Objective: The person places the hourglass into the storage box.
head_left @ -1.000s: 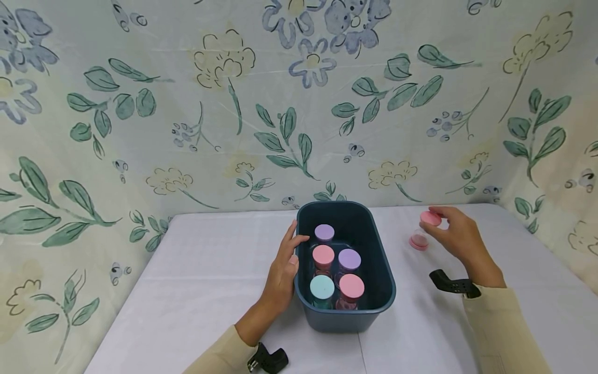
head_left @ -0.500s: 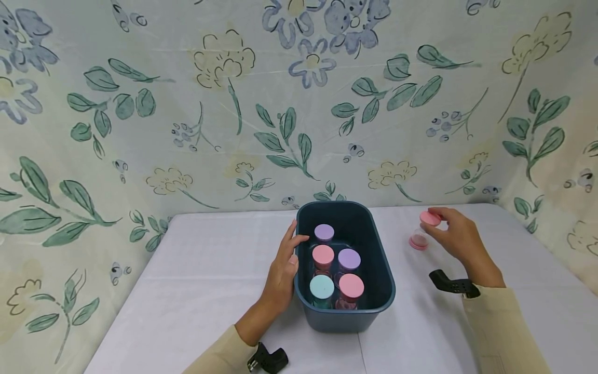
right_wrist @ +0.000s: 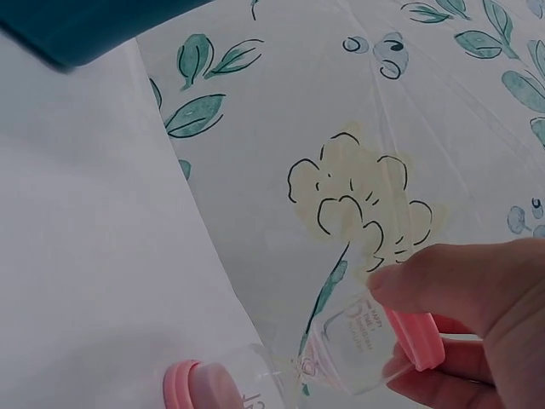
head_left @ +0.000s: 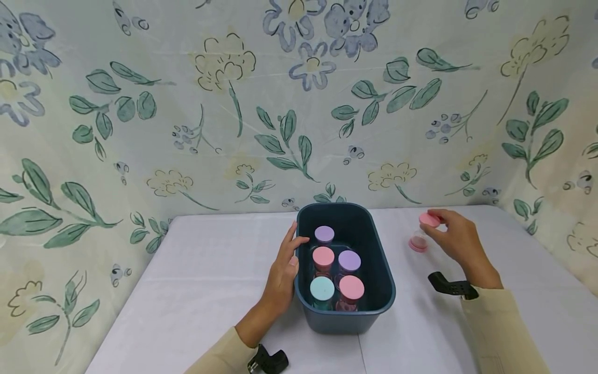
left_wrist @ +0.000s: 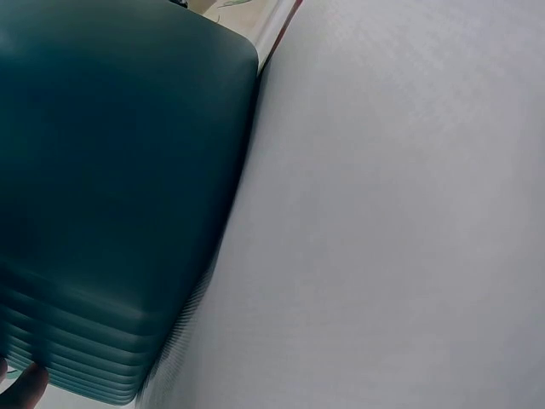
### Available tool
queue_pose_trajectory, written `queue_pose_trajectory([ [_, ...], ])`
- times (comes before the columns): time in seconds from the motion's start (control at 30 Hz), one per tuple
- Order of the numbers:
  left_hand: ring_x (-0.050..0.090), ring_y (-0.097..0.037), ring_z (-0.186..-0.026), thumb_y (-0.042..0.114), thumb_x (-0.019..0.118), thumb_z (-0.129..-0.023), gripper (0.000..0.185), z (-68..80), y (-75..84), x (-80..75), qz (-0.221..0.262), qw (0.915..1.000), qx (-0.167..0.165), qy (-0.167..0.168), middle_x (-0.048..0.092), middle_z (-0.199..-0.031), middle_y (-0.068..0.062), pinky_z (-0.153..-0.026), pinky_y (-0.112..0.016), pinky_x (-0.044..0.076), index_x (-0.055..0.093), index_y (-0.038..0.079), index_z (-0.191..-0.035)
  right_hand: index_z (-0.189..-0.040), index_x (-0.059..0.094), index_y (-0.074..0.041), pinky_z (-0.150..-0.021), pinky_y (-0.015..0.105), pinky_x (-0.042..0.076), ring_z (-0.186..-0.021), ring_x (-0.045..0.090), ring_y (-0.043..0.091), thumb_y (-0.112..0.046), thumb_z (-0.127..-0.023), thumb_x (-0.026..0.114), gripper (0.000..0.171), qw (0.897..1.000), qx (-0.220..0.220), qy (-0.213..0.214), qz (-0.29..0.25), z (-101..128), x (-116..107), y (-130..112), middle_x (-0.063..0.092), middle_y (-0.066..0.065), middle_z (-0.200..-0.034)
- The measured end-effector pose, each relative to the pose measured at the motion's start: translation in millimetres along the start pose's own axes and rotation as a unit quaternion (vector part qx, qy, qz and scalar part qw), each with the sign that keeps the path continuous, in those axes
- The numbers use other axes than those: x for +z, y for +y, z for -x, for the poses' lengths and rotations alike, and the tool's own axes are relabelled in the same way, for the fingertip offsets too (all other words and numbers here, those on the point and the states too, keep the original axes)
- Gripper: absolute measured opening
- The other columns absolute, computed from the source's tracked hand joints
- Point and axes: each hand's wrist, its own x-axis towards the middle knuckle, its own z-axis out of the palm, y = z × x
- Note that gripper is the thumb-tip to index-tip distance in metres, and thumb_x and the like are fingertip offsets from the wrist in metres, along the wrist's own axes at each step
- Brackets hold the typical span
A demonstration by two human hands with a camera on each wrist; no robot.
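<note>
The right hand pinches the pink cap of a small clear plastic jar between thumb and fingers, holding it tilted above the white table, right of the dark teal plastic bin. A second pink-capped clear jar lies just beside it. The left hand rests relaxed fingers against the bin's left wall; five pastel-lidded jars stand inside.

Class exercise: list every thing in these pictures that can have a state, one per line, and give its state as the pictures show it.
Dark blue bin: open-topped, upright on the table, holding five jars.
Five jars in the bin: upright, lids on.
Pink-lidded jar: lid on, tilted, held at the lid end above the table.
Left hand: resting on the bin's left rim.
Right hand: gripping the pink-lidded jar.
</note>
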Motion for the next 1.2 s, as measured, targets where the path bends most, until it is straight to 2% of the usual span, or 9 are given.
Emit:
queue_pose_trajectory([
  [0.27, 0.017, -0.024, -0.146, 0.016, 0.030, -0.097, 0.046, 0.2, -0.3, 0.2, 0.000, 1.0000, -0.001, 0.001, 0.015, -0.161, -0.001, -0.107, -0.066, 0.022, 0.043, 0.026, -0.140, -0.135, 0.049, 0.005, -0.086, 0.060, 0.049, -0.114, 0.046, 0.046, -0.024, -0.091, 0.066, 0.056, 1.000, 0.001, 0.008, 0.003, -0.1, 1.5, -1.7, 0.052, 0.029, -0.129],
  [0.5, 0.016, -0.023, -0.147, 0.017, 0.030, -0.098, 0.045, 0.0, 1.1, 0.0, -0.005, 1.0000, -0.001, 0.000, 0.015, -0.161, -0.001, -0.107, -0.065, 0.022, 0.043, 0.026, -0.140, -0.138, 0.047, 0.003, -0.086, 0.057, 0.050, -0.113, 0.050, 0.045, -0.023, -0.091, 0.066, 0.056, 1.000, -0.001, 0.017, -0.015, 1.7, -1.9, -5.6, 0.051, 0.027, -0.131],
  [0.67, 0.016, -0.024, -0.147, 0.022, 0.029, -0.099, 0.044, 0.1, 1.1, -0.3, -0.005, 1.0000, -0.001, -0.002, 0.014, -0.161, 0.000, -0.107, -0.066, 0.021, 0.043, 0.026, -0.140, -0.140, 0.046, 0.000, -0.086, 0.055, 0.050, -0.113, 0.052, 0.043, -0.021, -0.091, 0.065, 0.056, 0.999, -0.014, 0.026, -0.024, 2.1, -4.9, -9.6, 0.053, 0.025, -0.130],
  [0.83, 0.016, -0.023, -0.147, 0.024, 0.029, -0.100, 0.043, 0.2, -0.4, -0.2, -0.007, 1.0000, -0.003, -0.002, 0.014, -0.161, 0.000, -0.107, -0.066, 0.022, 0.043, 0.027, -0.140, -0.139, 0.047, 0.002, -0.087, 0.056, 0.049, -0.115, 0.051, 0.043, -0.021, -0.091, 0.066, 0.056, 0.999, -0.026, 0.038, -0.024, 2.9, -7.0, -14.8, 0.053, 0.026, -0.130],
  [1.2, 0.016, -0.024, -0.147, 0.021, 0.030, -0.098, 0.044, 0.7, -0.7, 0.0, -0.007, 1.0000, -0.002, -0.002, 0.014, -0.161, 0.000, -0.107, -0.066, 0.021, 0.042, 0.027, -0.140, -0.136, 0.049, 0.003, -0.087, 0.055, 0.049, -0.115, 0.052, 0.043, -0.019, -0.090, 0.067, 0.055, 0.996, -0.043, 0.064, -0.031, 7.0, -11.2, -27.6, 0.054, 0.026, -0.129],
])
